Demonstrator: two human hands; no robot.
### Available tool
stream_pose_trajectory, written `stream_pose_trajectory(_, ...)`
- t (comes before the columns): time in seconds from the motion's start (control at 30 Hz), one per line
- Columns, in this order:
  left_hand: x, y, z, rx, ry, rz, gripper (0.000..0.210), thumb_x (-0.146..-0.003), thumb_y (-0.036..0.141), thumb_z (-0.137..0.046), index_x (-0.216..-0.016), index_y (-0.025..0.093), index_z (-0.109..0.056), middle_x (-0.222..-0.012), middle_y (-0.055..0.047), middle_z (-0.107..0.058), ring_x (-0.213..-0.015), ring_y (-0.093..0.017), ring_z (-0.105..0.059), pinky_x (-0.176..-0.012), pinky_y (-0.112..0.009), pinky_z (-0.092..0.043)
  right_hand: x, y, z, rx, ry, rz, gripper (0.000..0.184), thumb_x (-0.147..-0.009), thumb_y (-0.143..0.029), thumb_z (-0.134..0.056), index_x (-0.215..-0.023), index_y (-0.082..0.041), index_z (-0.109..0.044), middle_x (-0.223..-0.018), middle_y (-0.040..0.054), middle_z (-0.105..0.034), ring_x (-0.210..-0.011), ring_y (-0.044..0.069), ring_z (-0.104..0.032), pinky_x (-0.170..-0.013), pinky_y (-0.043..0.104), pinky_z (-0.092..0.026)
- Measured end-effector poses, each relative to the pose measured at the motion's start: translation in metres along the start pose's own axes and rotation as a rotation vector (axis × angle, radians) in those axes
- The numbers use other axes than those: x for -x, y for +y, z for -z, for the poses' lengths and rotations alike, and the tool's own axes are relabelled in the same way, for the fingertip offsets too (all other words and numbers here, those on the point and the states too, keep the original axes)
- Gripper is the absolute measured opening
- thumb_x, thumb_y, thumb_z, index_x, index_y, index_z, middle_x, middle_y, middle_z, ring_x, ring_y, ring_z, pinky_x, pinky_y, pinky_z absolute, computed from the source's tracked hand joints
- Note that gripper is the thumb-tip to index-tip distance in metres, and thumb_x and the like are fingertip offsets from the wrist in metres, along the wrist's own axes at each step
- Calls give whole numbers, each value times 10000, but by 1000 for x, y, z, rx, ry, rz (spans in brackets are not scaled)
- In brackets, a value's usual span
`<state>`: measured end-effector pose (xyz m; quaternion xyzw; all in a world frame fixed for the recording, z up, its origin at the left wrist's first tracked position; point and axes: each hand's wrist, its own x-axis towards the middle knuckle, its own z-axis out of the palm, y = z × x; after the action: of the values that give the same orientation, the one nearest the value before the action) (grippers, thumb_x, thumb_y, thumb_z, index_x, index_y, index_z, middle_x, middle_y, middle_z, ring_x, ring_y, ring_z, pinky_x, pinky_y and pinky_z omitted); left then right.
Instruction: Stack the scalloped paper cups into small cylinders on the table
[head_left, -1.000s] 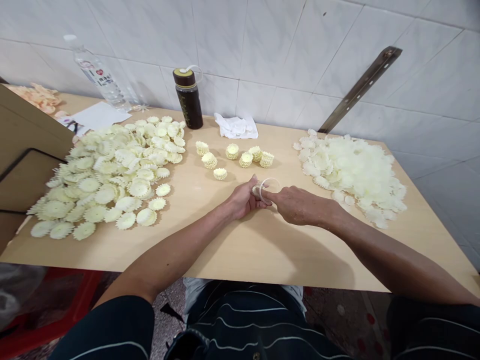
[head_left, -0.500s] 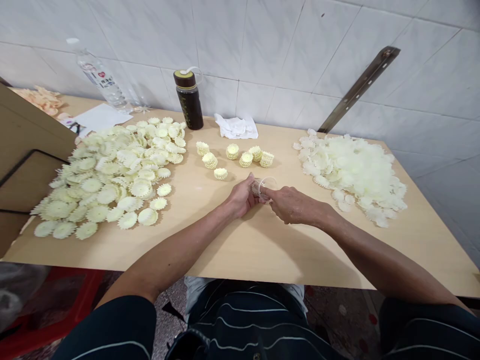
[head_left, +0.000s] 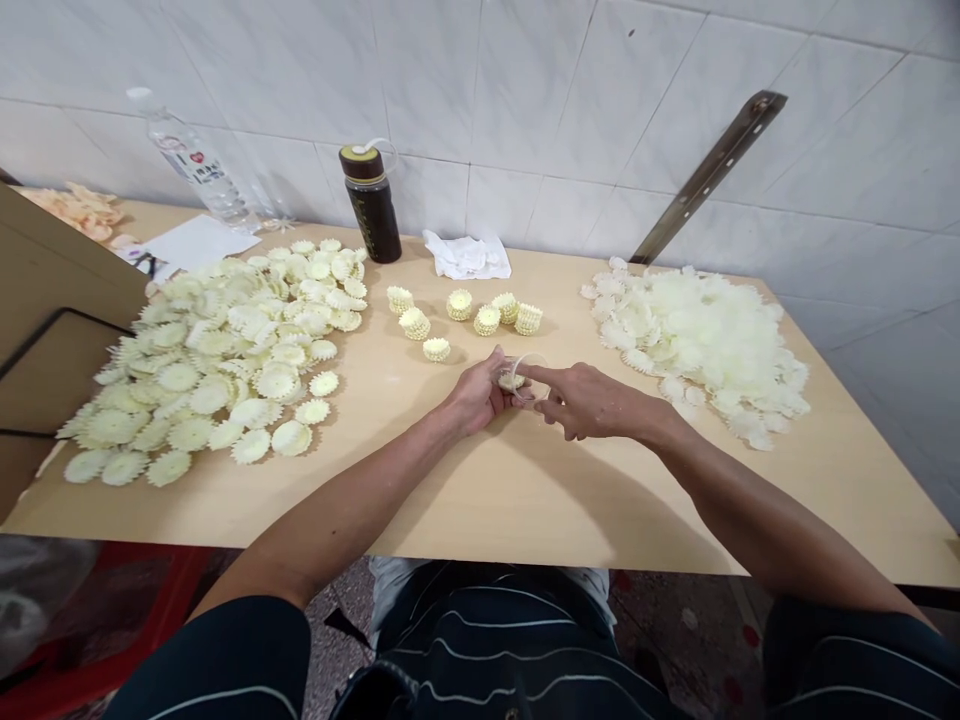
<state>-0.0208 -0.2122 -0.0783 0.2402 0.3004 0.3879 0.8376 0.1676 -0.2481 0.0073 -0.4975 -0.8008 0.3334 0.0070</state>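
The left hand (head_left: 476, 400) is gripping a clear cup (head_left: 520, 367), with a pale piece (head_left: 511, 381) showing inside, over the middle of the surface (head_left: 450, 500). The right hand (head_left: 592, 400) is pointing its index finger (head_left: 544, 374) into the cup's mouth; whether its bent fingers are also gripping the cup cannot be told. Yellow stacks (head_left: 487, 320) are standing behind, between toothed discs (head_left: 225, 372) and translucent discs (head_left: 705, 345).

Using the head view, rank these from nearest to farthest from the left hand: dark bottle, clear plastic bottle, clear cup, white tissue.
1. Clear cup: held in the left hand.
2. White tissue: beyond the hand, near the wall.
3. Dark bottle: left of the tissue.
4. Clear plastic bottle: farther left, by the wall.
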Motion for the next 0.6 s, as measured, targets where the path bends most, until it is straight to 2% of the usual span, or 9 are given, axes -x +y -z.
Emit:
stream_pose_trajectory(0.1,-2,-1,2,-32,18,5,451,-1130,455,-409,-986,121,-676,-701,-67,-674,-578,-204,-689,-568,-303,-539,0,-2,0,54,-2,48,484,-1046,-278,-577,-1529,-310,-603,-776,-6,-772,-470,113,-642,-560,246,-484)
stream_pose_trajectory(0.33,-4,-1,5,-47,11,-8,494,-1082,574,-500,-987,122,-677,-707,-51,-673,-555,-186,-657,-538,-291,-513,6,-3,-3,-256,37,21,426,-1023,-464,-659,-1392,-260,-725,-867,50,-815,-577,152,-737,-488,228,-568)
stream_pose_trajectory(0.47,-3,0,4,-36,60,-20,502,-1066,580,-548,-998,104,-695,-743,-65,-700,-595,-171,-659,-587,-280,-530,4,-2,-12,-415,158,-48,388,-995,-561,-679,-1083,-209,-817,-779,50,-780,-549,153,-723,-500,250,-605)
stream_pose_trajectory(0.6,-3,1,1,-18,94,-5,475,-1081,535,-533,-953,112,-705,-718,-61,-692,-579,-170,-647,-567,-280,-528,0,2,-13,-523,226,-67,452,-938,-630,-737,-877,-185,-783,-681,33,-726,-500,132,-661,-466,235,-560)
